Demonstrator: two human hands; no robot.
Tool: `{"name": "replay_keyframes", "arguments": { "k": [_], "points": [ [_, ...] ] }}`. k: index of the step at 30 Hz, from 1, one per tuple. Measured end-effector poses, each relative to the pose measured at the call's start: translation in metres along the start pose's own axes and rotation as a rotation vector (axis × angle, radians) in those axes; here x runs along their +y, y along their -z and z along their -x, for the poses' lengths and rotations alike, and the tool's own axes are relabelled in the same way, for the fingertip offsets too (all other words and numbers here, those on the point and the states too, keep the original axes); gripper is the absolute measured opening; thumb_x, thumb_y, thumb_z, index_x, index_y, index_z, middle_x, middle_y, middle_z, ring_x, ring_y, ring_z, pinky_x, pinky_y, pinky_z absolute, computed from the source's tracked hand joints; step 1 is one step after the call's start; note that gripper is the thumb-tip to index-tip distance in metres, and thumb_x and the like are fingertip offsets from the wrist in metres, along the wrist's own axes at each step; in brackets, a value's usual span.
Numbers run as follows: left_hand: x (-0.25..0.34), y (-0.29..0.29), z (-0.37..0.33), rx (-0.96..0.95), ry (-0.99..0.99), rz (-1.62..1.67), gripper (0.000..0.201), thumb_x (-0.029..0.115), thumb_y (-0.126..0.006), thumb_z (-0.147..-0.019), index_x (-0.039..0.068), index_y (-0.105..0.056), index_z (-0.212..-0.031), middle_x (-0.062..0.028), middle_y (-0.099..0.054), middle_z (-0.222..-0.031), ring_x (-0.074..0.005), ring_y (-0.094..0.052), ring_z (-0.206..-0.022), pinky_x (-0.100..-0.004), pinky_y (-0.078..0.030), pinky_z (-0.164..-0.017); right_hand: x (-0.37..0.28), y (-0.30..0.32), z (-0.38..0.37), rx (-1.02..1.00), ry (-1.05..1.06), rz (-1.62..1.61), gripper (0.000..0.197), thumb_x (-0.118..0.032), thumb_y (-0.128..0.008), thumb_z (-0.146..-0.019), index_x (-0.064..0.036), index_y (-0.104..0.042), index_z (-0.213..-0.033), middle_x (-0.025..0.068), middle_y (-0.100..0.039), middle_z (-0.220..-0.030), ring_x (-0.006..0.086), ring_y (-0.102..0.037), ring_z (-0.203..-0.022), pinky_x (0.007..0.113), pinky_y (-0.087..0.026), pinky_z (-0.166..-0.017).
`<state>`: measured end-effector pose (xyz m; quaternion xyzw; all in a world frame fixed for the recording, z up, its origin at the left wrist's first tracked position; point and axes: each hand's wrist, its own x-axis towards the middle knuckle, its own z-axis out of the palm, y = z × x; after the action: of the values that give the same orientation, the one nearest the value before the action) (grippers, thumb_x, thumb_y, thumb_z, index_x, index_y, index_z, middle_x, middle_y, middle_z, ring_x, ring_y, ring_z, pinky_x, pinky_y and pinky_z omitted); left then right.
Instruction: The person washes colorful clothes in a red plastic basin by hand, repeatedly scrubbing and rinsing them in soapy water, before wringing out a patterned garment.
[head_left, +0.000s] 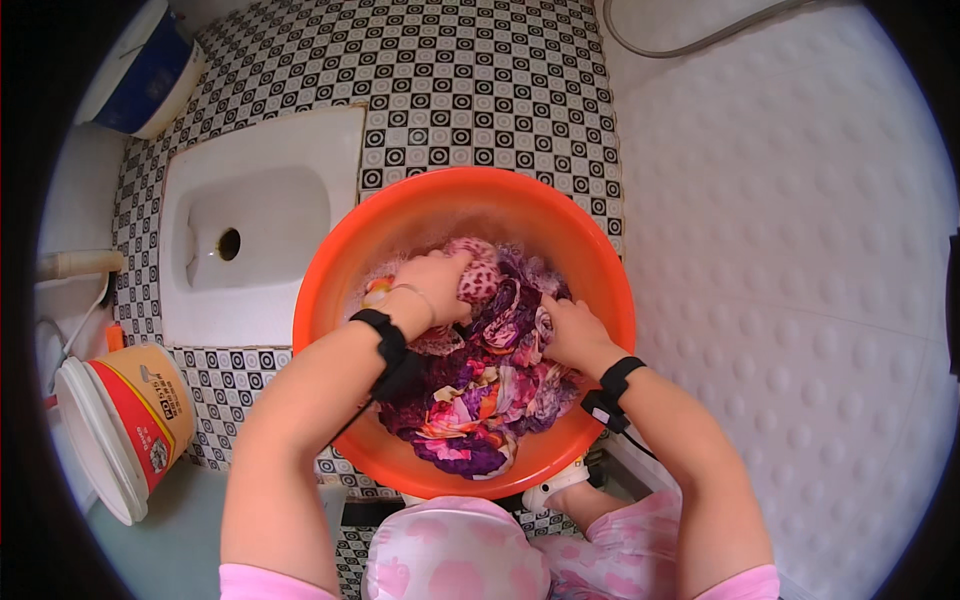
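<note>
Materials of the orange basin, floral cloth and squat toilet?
Orange basin: probably plastic, smooth with a slight sheen; even colour and rounded rim suggest moulding.
Floral cloth: thin printed fabric, bunching in soft folds; fibre can't be told.
Squat toilet: likely glazed ceramic; white, smooth, with a rounded hollow and soft sheen.

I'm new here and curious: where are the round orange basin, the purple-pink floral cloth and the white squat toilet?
Round orange basin (452, 198), head view: far inner wall.
Purple-pink floral cloth (487, 385), head view: bunched folds.
White squat toilet (278, 228), head view: bowl floor.
</note>
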<state>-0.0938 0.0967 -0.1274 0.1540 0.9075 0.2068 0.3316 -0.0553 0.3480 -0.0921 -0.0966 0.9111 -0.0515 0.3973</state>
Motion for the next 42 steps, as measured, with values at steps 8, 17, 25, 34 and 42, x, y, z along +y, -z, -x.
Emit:
{"name": "replay_keyframes", "arguments": {
  "k": [8,17,25,34,42],
  "points": [
    [-0.055,0.047,0.13,0.254,0.182,0.512,0.059,0.027,-0.063,-0.081,-0.001,-0.05,-0.132,-0.0207,-0.067,-0.114,-0.0327,-0.065,-0.108,-0.038,-0.05,-0.095,-0.009,0.092,0.078,0.168,0.198,-0.039,0.046,-0.012,-0.067,-0.071,-0.0139,-0.067,-0.117,0.0191,-0.07,-0.095,0.0393,-0.066,-0.091,0.046,-0.054,-0.081],
    [-0.046,0.023,0.211,-0.073,0.233,0.242,0.064,0.028,-0.067,-0.082,-0.002,-0.045,-0.133,-0.0229,-0.061,-0.122,-0.0347,-0.063,-0.111,-0.0415,-0.047,-0.102,-0.043,0.13,0.061,0.147,0.456,-0.967,0.036,-0.003,-0.068,-0.077,-0.0005,-0.063,-0.113,0.0082,-0.069,-0.103,0.0113,-0.063,-0.094,0.029,-0.051,-0.083],
    [-0.008,0.01,0.164,0.185,0.146,-0.184,0.099,0.064,-0.077,-0.064,0.035,-0.037,-0.15,-0.0281,-0.011,-0.159,-0.0645,-0.025,-0.133,-0.0704,-0.034,-0.101,-0.06,0.027,-0.01,0.303,0.36,-0.093,0.103,-0.031,-0.083,-0.058,-0.0282,-0.036,-0.149,0.0282,-0.009,-0.159,0.0679,-0.017,-0.135,0.068,-0.03,-0.108],
    [-0.023,-0.017,0.155,-0.107,0.034,-0.101,0.092,0.055,-0.08,-0.065,0.038,-0.041,-0.146,-0.0245,-0.018,-0.158,-0.0592,-0.031,-0.131,-0.0699,-0.039,-0.097,-0.067,-0.061,-0.004,0.201,0.394,0.279,0.068,-0.015,-0.072,-0.076,-0.0293,-0.049,-0.138,0.0201,-0.021,-0.156,0.063,-0.032,-0.128,0.064,-0.048,-0.091],
    [-0.02,-0.011,0.104,-0.19,0.252,-0.112,0.086,0.051,-0.076,-0.072,0.037,-0.037,-0.147,-0.0291,-0.021,-0.154,-0.0574,-0.038,-0.129,-0.0624,-0.044,-0.098,-0.078,-0.028,-0.059,0.3,0.373,0.313,0.032,-0.019,-0.057,-0.087,-0.0256,-0.06,-0.118,0.0122,-0.038,-0.144,0.0524,-0.042,-0.124,0.061,-0.046,-0.092]
  ]
}}
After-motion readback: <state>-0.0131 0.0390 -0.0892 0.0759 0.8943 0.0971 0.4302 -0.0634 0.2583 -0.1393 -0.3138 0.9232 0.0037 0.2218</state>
